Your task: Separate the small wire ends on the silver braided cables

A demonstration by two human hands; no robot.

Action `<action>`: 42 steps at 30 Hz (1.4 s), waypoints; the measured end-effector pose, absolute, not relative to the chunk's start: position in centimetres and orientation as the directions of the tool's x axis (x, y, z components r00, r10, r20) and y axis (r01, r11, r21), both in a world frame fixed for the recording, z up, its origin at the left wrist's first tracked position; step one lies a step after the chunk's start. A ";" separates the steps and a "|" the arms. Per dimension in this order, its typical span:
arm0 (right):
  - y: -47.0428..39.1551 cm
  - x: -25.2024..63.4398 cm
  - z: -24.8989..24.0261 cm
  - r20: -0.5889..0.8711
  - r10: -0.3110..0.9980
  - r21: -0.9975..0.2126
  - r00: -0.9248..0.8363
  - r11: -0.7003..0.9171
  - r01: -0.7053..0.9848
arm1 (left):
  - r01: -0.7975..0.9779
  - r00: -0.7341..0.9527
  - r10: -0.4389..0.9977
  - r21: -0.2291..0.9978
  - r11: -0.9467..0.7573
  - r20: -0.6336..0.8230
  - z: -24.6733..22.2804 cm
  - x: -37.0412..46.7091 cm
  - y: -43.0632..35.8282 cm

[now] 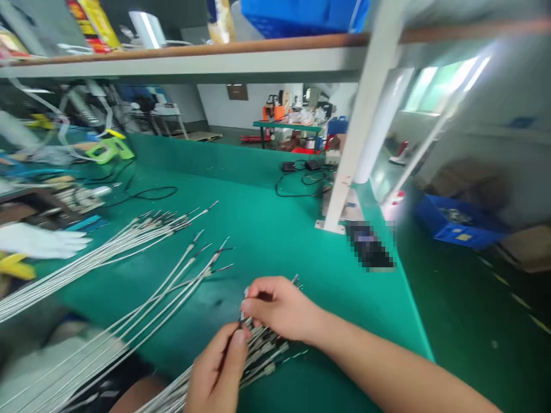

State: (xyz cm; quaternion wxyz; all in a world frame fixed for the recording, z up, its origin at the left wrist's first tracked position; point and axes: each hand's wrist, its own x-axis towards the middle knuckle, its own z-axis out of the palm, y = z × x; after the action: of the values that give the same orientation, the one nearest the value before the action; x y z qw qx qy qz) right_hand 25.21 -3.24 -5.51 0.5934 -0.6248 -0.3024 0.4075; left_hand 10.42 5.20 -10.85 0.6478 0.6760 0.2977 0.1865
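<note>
My left hand (222, 362) pinches a white cable near its dark stripped end, low in the middle of the head view. Just above it, the fingers of my right hand (275, 307) are closed on the tip of the same cable (243, 307). Under and behind both hands lies a bundle of white cables (262, 350) with stripped ends. A few loose cables (167, 292) run to the left of my hands, their bare wire ends pointing away from me. Farther left, a thicker bundle of white cables (107, 252) rests on the green table (241, 212).
A white glove (41, 241) and mixed tools lie at the left. A shelf (193, 60) spans the table above, held by a white post (359, 126). A pixelated dark object (369, 245) lies near the right edge. Beyond is a blue bin (460, 223) on the floor.
</note>
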 end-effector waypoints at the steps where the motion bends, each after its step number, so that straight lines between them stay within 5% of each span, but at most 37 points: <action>1: -3.1 25.1 -5.5 -0.139 0.873 -0.988 0.467 -0.092 -0.122 | 0.137 0.773 0.626 0.991 -0.007 -0.102 -10.5 10.4 5.1; 18: -2.7 25.0 -5.8 -0.044 0.887 -0.995 0.459 0.002 -0.098 | 0.093 0.849 0.522 0.996 -0.002 -0.078 -9.7 10.2 5.5; 42: -3.3 25.8 -5.5 -0.061 0.901 -0.998 0.429 -0.062 -0.011 | 0.128 0.849 0.519 0.991 -0.026 -0.096 -9.9 10.2 5.5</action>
State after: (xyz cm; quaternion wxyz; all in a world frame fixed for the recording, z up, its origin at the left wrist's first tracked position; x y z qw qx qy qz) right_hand 25.76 -3.35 -5.50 0.5809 -0.6140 -0.3624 0.3927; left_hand 10.15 5.48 -9.85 0.6585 0.7007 0.2309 0.1488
